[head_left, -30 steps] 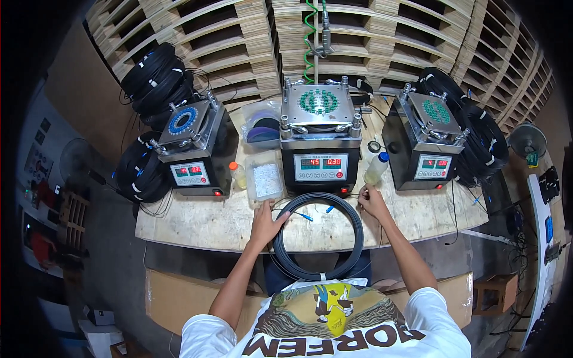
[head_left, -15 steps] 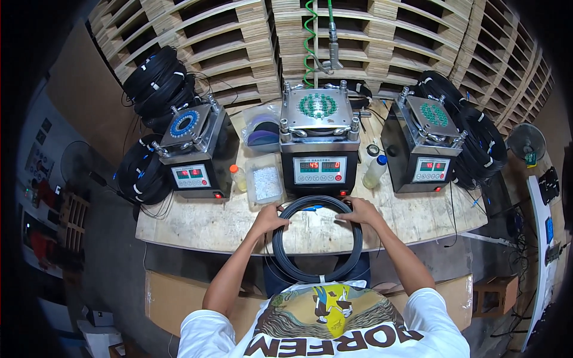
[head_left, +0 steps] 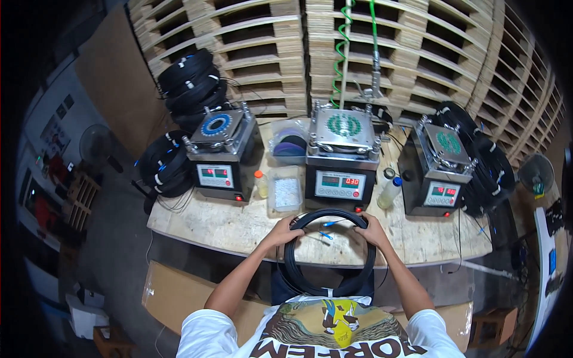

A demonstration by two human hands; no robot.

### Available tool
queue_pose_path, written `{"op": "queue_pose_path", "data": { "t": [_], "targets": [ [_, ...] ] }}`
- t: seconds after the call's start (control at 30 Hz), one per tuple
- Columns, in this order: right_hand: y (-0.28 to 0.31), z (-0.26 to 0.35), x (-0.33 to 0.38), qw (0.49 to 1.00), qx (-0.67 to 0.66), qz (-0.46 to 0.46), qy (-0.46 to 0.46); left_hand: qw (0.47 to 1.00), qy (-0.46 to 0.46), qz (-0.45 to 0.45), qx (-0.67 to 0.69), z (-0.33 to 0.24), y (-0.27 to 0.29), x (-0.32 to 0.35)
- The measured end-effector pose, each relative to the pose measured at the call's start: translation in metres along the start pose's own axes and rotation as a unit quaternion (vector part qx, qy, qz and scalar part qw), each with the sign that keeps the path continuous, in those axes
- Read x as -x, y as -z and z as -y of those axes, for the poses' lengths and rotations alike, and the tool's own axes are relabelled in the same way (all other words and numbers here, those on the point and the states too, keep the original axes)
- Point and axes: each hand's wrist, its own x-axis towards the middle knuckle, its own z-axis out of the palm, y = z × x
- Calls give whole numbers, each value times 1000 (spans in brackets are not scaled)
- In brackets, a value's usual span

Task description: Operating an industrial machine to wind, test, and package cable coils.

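Note:
A coil of black cable (head_left: 290, 258) stands between my hands, its top at the table's front edge and its lower part over my lap, with a white tie at the bottom. My left hand (head_left: 280, 231) grips the ring's upper left, fingers wrapped round it. On the upper right, my right hand (head_left: 373, 230) holds the same ring with the thumb inside. Within the loop show two cable ends with blue connectors, one upper connector (head_left: 329, 224) and one lower connector (head_left: 326, 235). Just behind the coil is the middle polishing machine (head_left: 340, 184) with a lit panel.
Two similar machines flank it, a left machine (head_left: 216, 179) and a right machine (head_left: 439, 194). Between them stand a tub of white bits (head_left: 285, 194), an orange-capped bottle (head_left: 261, 186) and a blue-capped bottle (head_left: 389, 194). Black cable coils (head_left: 190, 83) are piled behind. A green air hose (head_left: 343, 53) hangs above.
The whole view has shifted, so the bench sits lower and further right. Both hands keep hold of the coil. The blue connectors show more plainly inside the loop, and the machines' displays have changed.

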Motion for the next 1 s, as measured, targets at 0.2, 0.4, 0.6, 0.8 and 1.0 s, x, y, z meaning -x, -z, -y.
{"op": "queue_pose_path", "data": {
  "t": [0.2, 0.4, 0.6, 0.8, 1.0],
  "targets": [
    [9, 98, -15, 994, -15, -19, 109, 982, 18, -67, 177, -49, 51, 60],
    [-4, 199, -62, 979, -91, -1, 181, 957, -39, -155, 241, -114, 148, 99],
    [-17, 334, -116, 965, -56, -37, 253, 945, -109, -281, 123, -147, 268, 88],
    [-71, 412, -183, 972, -60, -74, 216, 905, -161, -392, 40, -114, 377, 34],
    [-126, 394, -269, 955, -103, -151, 234, 909, -154, -387, -10, -73, 424, -25]
  ]
}}
